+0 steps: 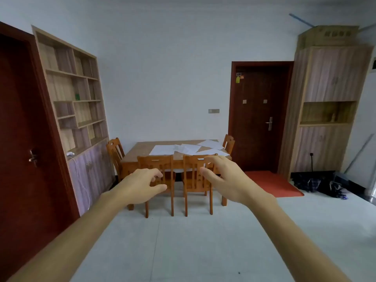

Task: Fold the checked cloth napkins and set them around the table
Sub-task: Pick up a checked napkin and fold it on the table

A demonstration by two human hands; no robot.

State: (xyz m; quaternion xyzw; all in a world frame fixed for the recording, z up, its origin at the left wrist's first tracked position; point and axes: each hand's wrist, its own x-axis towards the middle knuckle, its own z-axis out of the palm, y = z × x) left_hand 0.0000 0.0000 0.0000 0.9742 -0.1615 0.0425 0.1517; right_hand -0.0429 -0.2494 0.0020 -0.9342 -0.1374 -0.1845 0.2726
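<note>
Both arms are out front. The left hand (140, 185) and right hand (223, 178) hang in the air, fingers loosely curled, thumbs apart from them, gripping nothing. Well beyond them stands the wooden table (140, 151), with the near-left chair (156, 169) and near-right chair (198, 173) tucked in on its near side, and a side chair (115, 149) at its left end. The napkins (162, 150) lie spread flat on the table top as pale overlapping sheets, well apart from either hand, the check too faint to make out. Right of the table is a red mat (272, 183) — behind it, a dark door (258, 119). Left of the table stands a shelf unit (75, 94).
</note>
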